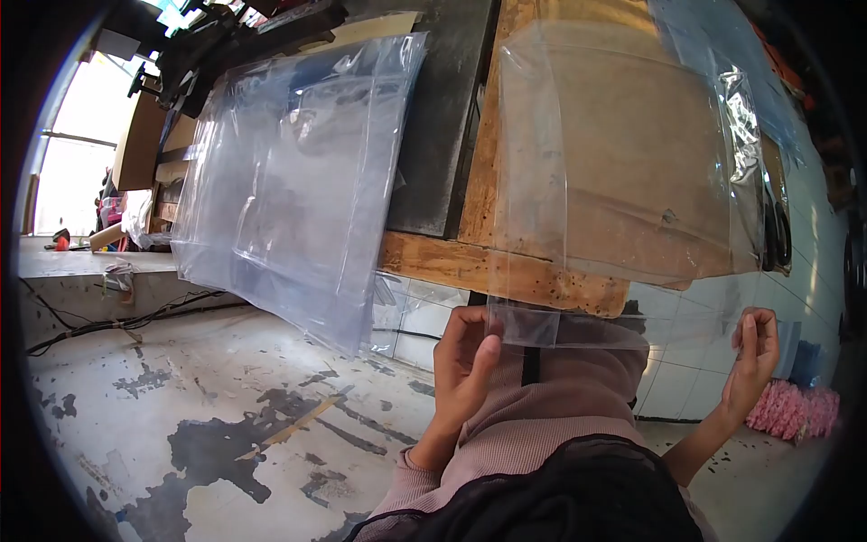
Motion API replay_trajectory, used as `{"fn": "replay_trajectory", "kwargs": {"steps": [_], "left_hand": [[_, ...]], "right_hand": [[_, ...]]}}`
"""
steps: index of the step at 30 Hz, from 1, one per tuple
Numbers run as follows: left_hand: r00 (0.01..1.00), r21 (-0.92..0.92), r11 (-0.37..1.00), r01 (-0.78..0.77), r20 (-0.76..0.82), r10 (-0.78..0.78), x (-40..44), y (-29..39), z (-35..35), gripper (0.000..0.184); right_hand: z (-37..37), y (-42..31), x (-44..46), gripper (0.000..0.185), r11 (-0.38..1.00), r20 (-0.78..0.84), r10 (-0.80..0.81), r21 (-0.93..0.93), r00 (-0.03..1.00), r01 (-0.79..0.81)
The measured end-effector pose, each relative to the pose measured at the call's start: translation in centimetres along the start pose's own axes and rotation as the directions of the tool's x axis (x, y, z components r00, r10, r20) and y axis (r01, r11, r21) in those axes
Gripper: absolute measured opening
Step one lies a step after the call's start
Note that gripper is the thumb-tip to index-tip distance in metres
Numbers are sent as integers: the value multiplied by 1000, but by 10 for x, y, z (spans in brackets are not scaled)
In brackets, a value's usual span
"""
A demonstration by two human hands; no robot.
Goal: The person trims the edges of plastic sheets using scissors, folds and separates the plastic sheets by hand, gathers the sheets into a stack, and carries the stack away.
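A clear plastic sheet [623,163] with straight seam-like lines lies over the wooden table, its near edge hanging past the front. At its near left corner my left hand [465,366] has curled fingers on the plastic, the thumb toward me. My right hand [755,357] pinches at the near right corner; the thin film there is hard to see. Through the sheet shows a brown board-like surface [632,208]. To the left, a stack of clear plastic pieces [289,172] droops over the edge of a dark metal plate [442,117].
The wooden table edge [433,260] runs close in front of my body. A black machine part [208,54] stands at the back left. Black cables [144,316] run along a ledge. The floor [298,361] has peeling paint. A pink fluffy bundle [793,409] lies at the right.
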State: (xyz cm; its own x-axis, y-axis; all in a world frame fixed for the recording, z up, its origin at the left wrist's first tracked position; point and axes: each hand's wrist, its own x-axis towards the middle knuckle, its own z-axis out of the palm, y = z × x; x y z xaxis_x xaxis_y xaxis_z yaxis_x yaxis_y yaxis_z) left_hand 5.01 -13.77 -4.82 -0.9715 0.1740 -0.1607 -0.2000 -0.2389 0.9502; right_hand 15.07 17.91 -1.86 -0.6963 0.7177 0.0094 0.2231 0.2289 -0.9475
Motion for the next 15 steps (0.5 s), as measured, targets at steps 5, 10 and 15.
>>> {"fn": "replay_trajectory", "kwargs": {"steps": [5,10,15], "left_hand": [[995,-48,998,46,94,-42,3,7,-4,25],[994,28,998,-63,91,60,2,18,3,42],[933,212,966,-148,353,65,8,8,-24,59]], "right_hand": [[25,-12,0,28,997,-88,-12,-80,996,5],[29,-18,7,27,976,-14,-94,-198,995,90],[12,-8,14,21,984,174,97,130,980,-120]]}}
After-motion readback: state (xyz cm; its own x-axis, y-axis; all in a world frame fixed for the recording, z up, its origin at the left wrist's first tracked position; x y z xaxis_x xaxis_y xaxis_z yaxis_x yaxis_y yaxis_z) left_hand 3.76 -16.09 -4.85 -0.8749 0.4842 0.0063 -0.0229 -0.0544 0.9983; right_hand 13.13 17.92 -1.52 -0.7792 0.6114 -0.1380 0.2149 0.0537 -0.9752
